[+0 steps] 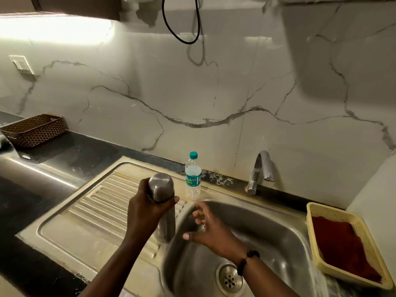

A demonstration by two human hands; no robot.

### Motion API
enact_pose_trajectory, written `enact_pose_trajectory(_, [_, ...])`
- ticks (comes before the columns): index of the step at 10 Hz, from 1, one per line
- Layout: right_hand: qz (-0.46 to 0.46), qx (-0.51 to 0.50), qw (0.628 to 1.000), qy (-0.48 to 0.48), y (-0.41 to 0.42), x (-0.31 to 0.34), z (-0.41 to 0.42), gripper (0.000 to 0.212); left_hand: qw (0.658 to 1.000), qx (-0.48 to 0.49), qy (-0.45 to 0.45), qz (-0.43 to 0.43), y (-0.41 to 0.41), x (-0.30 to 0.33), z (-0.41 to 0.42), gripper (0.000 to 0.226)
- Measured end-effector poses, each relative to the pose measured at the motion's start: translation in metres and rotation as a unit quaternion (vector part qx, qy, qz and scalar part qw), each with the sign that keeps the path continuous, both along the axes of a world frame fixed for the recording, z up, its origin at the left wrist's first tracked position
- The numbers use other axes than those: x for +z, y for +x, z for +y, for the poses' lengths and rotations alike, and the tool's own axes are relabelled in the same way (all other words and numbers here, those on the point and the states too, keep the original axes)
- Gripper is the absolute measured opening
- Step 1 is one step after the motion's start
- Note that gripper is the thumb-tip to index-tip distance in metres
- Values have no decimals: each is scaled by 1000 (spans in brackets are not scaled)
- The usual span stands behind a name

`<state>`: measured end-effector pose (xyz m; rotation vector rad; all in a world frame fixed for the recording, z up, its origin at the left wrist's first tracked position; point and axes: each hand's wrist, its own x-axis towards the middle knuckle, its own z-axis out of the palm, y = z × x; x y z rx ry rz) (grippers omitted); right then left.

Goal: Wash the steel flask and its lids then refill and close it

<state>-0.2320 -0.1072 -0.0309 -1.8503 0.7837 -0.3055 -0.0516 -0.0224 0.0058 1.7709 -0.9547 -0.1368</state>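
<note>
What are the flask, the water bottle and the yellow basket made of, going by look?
Flask: brushed steel by its grey sheen and soft highlights; left hand grips it.
Water bottle: clear thin plastic, see-through, with a teal cap and printed label.
Yellow basket: probably moulded plastic, with a fine mesh wall and matte finish.

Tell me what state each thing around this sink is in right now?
Steel flask: upright on the drainboard, outer lid on.
Left hand: grips the flask near its top.
Right hand: open over the sink basin, holding nothing.
Water bottle: upright, capped, partly full.
Tap: no water running.
Sink: basin drain uncovered.
Yellow basket: holds a red cloth.
</note>
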Motion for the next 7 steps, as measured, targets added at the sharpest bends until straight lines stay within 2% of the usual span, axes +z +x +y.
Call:
enact_pose_trajectory(2, [13, -27, 1000, 2, -2, -6, 0, 85, 1000, 18, 5, -11, 30, -5, 4, 67])
enact_pose_trajectory(4, [20, -38, 999, -2, -2, -6, -5, 80, 999, 12, -6, 39, 44, -18, 9, 66])
enact_pose_trajectory(5, [26, -41, 999, -20, -2, -4, -4, 77, 998, -25, 20, 52, 47, -19, 11, 67])
enact_pose_trajectory(6, [44, -32, 998, -40, -3, -7, -5, 77, 997, -45, 26, 56, 48, -21, 13, 79])
enact_pose_trajectory(7, [49, -20, 994, -97, -7, 1, 0, 80, 999, 31, -8, -39, 37, -24, 17, 105])
